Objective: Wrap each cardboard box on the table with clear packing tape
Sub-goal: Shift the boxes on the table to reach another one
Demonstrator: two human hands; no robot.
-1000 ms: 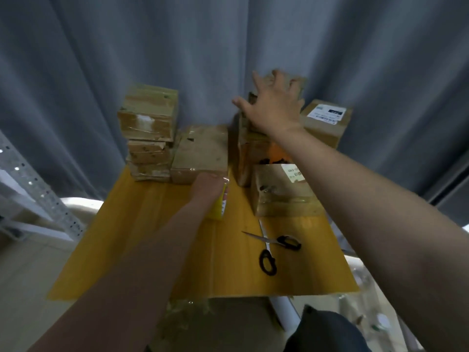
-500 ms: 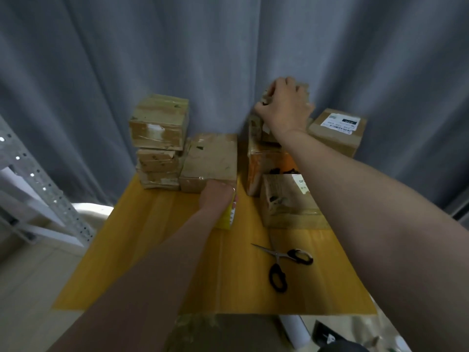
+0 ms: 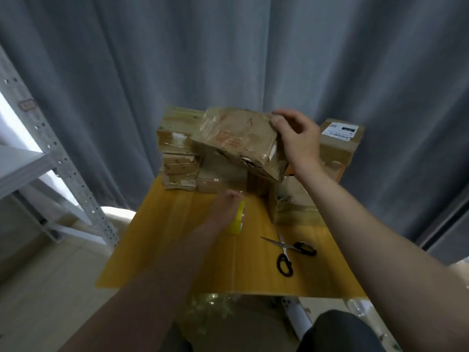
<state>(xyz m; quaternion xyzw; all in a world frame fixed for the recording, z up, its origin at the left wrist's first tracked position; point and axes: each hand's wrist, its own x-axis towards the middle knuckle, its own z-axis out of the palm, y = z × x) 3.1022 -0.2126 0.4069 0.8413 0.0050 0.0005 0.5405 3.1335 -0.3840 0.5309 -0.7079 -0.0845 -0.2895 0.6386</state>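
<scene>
Box (image 3: 236, 138) lifted, tilted, in right hand (image 3: 297, 142); left hand (image 3: 224, 209) grips tape roll (image 3: 237, 221).

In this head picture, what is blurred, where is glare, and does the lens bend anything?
Head view: the left hand and the tape roll it grips are smeared by motion. Head view: the taped box in the right hand shows soft glare. Head view: the shelf post leans from wide-angle distortion; the scissors look sharp.

Eight cardboard boxes (image 3: 236, 138) show, three of them stacked at ten o'clock. One tape roll (image 3: 237, 218), one pair of scissors (image 3: 283, 247).
</scene>
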